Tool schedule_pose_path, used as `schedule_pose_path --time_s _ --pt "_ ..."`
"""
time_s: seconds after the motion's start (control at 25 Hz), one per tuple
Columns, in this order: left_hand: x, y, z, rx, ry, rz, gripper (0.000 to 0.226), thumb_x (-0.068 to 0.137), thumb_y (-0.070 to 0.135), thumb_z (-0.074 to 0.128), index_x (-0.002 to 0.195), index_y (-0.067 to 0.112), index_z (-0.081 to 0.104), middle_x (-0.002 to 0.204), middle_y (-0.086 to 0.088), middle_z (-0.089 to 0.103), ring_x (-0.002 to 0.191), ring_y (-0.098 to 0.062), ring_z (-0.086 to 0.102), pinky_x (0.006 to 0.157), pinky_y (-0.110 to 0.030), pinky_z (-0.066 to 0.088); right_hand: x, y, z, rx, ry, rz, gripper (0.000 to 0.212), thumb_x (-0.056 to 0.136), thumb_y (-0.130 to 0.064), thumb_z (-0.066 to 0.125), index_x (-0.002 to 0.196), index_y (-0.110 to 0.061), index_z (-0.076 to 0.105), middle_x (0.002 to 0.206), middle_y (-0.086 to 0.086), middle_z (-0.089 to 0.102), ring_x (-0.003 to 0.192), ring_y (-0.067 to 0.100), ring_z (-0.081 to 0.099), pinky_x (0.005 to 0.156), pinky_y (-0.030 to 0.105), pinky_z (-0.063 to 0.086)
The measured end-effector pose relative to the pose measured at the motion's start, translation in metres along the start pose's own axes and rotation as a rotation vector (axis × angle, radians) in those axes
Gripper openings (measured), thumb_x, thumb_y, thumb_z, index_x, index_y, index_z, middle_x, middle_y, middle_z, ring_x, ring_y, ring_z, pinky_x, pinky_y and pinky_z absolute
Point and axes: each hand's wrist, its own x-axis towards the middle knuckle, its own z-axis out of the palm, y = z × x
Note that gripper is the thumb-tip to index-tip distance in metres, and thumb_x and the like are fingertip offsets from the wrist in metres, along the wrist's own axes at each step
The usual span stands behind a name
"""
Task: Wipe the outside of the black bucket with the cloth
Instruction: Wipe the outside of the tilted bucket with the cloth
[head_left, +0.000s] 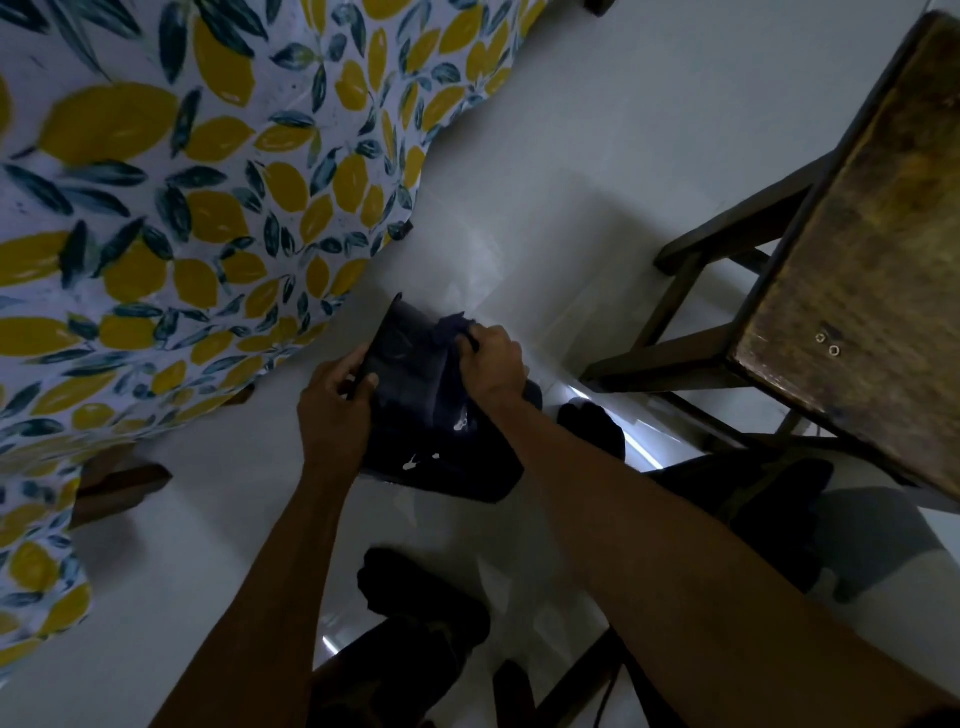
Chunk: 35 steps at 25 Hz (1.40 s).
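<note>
The black bucket (415, 384) lies tipped on the white floor, its rim pointing away from me and white paint spots on its near side. My left hand (335, 410) grips the bucket's left edge, thumb over the rim. My right hand (493, 364) presses a dark purple cloth (451, 330) against the upper right part of the bucket's outer wall. Most of the cloth is hidden under the fingers. The bucket's base is lost in shadow near my arms.
A table draped in a lemon-print cloth (182, 208) fills the left, with its wooden leg (124, 483) below. A dark wooden stool (857, 270) stands at the right. My dark-clad legs and feet (421, 597) rest on the floor close below the bucket.
</note>
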Motion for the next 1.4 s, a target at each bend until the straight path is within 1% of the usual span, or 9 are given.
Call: schedule_pose_path --time_s 0.12,0.24,0.36,0.48,0.84,1.0,1.2,1.28,1.4 --pt "0.009 -0.001 -0.002 0.007 0.009 0.028 0.042 0.094 0.013 0.062 0.135 0.019 0.059 0.122 -0.009 0.062 0.106 -0.022 0.060 0.087 -0.023 0.043 -0.024 -0.002 0.001 -0.007 0.115 -0.219 0.020 0.097 -0.027 0.055 0.105 -0.015 0.067 0.114 0.008 0.060 0.099 0.033 0.052 0.084 0.045 0.047" --pt "0.014 0.002 0.005 0.172 -0.109 0.114 0.055 0.095 0.016 0.062 0.147 0.016 0.044 0.136 -0.017 0.051 0.122 -0.029 0.050 0.095 -0.017 0.034 -0.041 0.014 0.006 0.032 0.140 -0.330 0.024 0.094 -0.018 0.059 0.114 -0.011 0.069 0.118 0.005 0.060 0.107 0.028 0.050 0.093 0.037 0.044" --pt "0.019 0.001 0.013 0.383 -0.249 0.242 0.077 0.091 0.035 0.067 0.155 0.025 0.025 0.145 -0.016 0.039 0.125 -0.035 0.045 0.102 -0.044 0.044 -0.051 0.026 0.011 -0.006 0.142 -0.407 0.025 0.093 -0.016 0.060 0.115 -0.009 0.070 0.125 0.009 0.059 0.115 0.030 0.049 0.097 0.026 0.034" --pt "0.022 0.002 0.017 0.569 -0.304 0.288 0.076 0.091 0.036 0.066 0.155 0.028 0.026 0.150 -0.015 0.031 0.123 -0.043 0.043 0.095 -0.060 0.046 -0.057 0.030 0.012 -0.008 0.134 -0.445 0.025 0.088 -0.010 0.064 0.113 -0.008 0.071 0.124 0.012 0.061 0.114 0.034 0.052 0.093 0.030 0.040" --pt "0.031 -0.007 0.017 0.361 -0.304 0.220 0.074 0.085 0.012 0.074 0.150 0.019 0.040 0.142 -0.013 0.037 0.128 -0.035 0.043 0.105 -0.057 0.041 -0.087 0.053 0.003 -0.129 0.092 -0.592 0.029 0.086 -0.011 0.062 0.113 -0.015 0.069 0.126 0.004 0.058 0.113 0.028 0.050 0.094 0.034 0.048" --pt "0.022 -0.010 0.014 0.292 -0.270 0.248 0.073 0.084 0.005 0.073 0.149 0.014 0.041 0.140 -0.016 0.040 0.128 -0.032 0.043 0.110 -0.039 0.039 -0.052 0.047 0.023 -0.035 0.049 -0.354 0.036 0.094 -0.017 0.047 0.126 -0.011 0.063 0.140 0.012 0.053 0.128 0.032 0.048 0.107 0.041 0.041" --pt "0.015 -0.009 0.015 0.227 -0.248 0.276 0.072 0.084 0.002 0.073 0.148 0.014 0.043 0.137 -0.015 0.043 0.127 -0.029 0.045 0.107 -0.030 0.036 -0.002 0.020 0.017 0.151 -0.083 -0.140 0.037 0.098 -0.008 0.037 0.132 -0.007 0.051 0.121 0.020 0.060 0.111 0.038 0.056 0.097 0.049 0.045" --pt "0.017 -0.010 0.015 0.206 -0.243 0.265 0.070 0.084 0.000 0.073 0.147 0.012 0.045 0.134 -0.015 0.045 0.125 -0.028 0.046 0.108 -0.031 0.039 -0.021 0.019 0.021 0.178 -0.054 -0.196 0.040 0.097 -0.007 0.038 0.135 -0.008 0.051 0.136 0.018 0.054 0.126 0.036 0.049 0.108 0.052 0.038" --pt "0.022 -0.009 0.018 0.224 -0.214 0.277 0.065 0.084 0.002 0.072 0.144 0.014 0.050 0.130 -0.013 0.047 0.122 -0.032 0.050 0.105 -0.049 0.045 -0.085 0.036 0.030 0.097 -0.078 -0.413 0.057 0.095 0.004 0.044 0.149 -0.013 0.037 0.162 0.003 0.025 0.151 0.026 0.013 0.122 0.042 0.016"
